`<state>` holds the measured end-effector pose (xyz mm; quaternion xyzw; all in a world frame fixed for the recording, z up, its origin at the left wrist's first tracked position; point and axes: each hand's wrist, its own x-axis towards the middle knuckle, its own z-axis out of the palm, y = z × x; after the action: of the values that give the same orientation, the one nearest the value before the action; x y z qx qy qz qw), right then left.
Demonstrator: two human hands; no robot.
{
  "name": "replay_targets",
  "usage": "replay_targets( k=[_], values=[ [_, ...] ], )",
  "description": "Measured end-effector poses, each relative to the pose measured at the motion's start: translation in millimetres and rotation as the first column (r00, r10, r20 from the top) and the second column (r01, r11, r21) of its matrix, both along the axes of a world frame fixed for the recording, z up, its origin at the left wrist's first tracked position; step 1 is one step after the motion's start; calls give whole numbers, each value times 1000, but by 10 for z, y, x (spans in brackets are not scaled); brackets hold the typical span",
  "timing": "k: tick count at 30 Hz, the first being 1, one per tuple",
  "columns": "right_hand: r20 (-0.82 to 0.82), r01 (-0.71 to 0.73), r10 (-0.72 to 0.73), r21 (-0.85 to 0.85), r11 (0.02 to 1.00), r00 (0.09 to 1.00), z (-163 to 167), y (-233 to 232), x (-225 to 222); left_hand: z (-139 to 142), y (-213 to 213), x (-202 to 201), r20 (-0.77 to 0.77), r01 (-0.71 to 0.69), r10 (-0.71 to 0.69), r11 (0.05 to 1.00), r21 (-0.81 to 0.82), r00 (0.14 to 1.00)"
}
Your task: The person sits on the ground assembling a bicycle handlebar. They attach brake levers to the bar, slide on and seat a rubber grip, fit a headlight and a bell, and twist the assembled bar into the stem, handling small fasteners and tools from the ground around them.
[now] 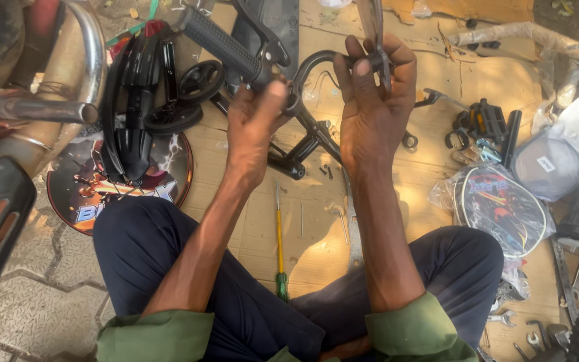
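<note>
screwdriver (280, 249) on cardboard (316, 221); wrenches (524, 332) right.

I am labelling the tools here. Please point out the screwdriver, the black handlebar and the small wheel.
screwdriver (279, 234), head view, on its yellow shaft.
black handlebar (306, 67), head view, on the curved tube.
small wheel (200, 80), head view, on its hub.

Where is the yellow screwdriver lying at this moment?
In the head view, the yellow screwdriver lies on the cardboard between the person's forearms, its green handle near the knees, below the black handlebar.
</note>
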<state>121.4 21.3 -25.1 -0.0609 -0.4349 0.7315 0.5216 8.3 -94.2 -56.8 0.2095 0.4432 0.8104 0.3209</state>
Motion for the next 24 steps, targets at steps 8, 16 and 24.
replay_targets(
  k=[8,16,24],
  values=[
    [-12,20,-22,-116,993,1000,-11,21,-96,101,-55,-53,-66,111,-122,981,-159,990],
    [278,-110,123,-64,992,953,-184,-36,-151,79,-31,8,-5,88,-89,994,-60,996],
    [288,-338,406,-258,905,867,-158,16,-63,92,-83,-89,-99,202,-205,978,-43,974]
  ],
)
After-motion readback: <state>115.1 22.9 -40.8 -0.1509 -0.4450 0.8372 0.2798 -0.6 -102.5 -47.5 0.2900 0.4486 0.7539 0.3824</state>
